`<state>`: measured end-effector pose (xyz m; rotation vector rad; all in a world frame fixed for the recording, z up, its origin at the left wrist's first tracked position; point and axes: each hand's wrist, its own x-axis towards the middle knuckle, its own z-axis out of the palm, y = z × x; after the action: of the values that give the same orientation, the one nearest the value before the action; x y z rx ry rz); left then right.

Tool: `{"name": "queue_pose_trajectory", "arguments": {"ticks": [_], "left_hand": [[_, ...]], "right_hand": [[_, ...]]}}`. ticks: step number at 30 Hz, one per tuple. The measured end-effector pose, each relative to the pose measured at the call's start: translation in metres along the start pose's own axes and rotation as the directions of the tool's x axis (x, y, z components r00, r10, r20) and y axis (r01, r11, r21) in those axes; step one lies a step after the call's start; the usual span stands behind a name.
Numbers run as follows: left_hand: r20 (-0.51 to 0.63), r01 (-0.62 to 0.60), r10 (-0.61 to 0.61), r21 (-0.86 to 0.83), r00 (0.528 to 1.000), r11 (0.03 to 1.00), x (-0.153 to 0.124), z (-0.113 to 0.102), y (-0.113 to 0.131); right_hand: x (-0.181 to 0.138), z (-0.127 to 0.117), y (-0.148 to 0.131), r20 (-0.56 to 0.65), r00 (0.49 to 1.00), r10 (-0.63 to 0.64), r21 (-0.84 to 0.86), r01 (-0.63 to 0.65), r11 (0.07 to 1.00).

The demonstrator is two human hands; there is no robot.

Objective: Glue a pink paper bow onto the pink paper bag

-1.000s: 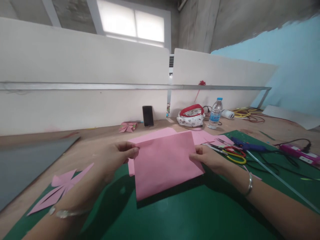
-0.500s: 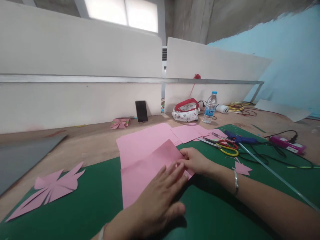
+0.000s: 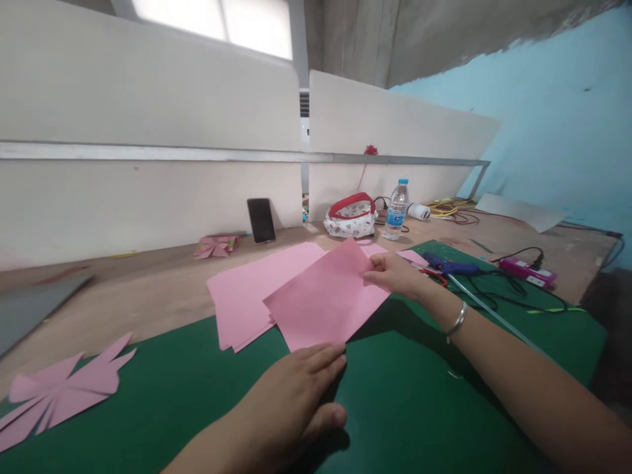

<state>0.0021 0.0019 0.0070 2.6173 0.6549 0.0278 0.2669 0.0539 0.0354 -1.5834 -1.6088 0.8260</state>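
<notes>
A square pink sheet of paper (image 3: 323, 296) is tilted up above the green cutting mat (image 3: 187, 395). My right hand (image 3: 392, 271) pinches it at the right edge, thumb and fingers closed. Fingers stretched out and together, my left hand (image 3: 291, 388) lies low over the mat, its fingertips at the sheet's near corner. I cannot tell whether they press on the paper. Behind and left of the sheet is a stack of pink paper (image 3: 247, 283), partly covered by it. A cut-out pink paper flower (image 3: 64, 390) lies flat at the left.
Beyond my right wrist lie a blue glue gun (image 3: 451, 264) and a purple power strip (image 3: 528, 271) with black cables; scissors are mostly hidden. At the back stand a phone (image 3: 261, 220), a white-and-red pouch (image 3: 350, 217) and a water bottle (image 3: 396, 210) before white panels (image 3: 148, 204).
My right hand has lifted the pink sheet and moved it off much of the stack, turning it. My left hand has slid back toward the near corner. The view has swung right.
</notes>
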Motion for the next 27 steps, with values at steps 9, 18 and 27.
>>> {"name": "queue_pose_trajectory", "arguments": {"ticks": [9, 18, 27], "left_hand": [[-0.142, 0.18, -0.178, -0.004, 0.974, 0.984, 0.002, -0.012, 0.017], [-0.151, 0.012, -0.685, -0.974, 0.713, 0.227, 0.012, -0.001, 0.012], [-0.228, -0.049, -0.813, -0.97, 0.535, 0.24, 0.011, -0.005, -0.004]], "right_hand": [[0.006, -0.031, 0.003, -0.19, 0.982, -0.01, 0.201, 0.049, 0.978], [-0.022, 0.025, -0.026, -0.169, 0.977, -0.128, 0.422, 0.189, 0.887], [-0.038, 0.06, -0.028, 0.233, 0.973, 0.001, 0.403, -0.097, 0.91]]}}
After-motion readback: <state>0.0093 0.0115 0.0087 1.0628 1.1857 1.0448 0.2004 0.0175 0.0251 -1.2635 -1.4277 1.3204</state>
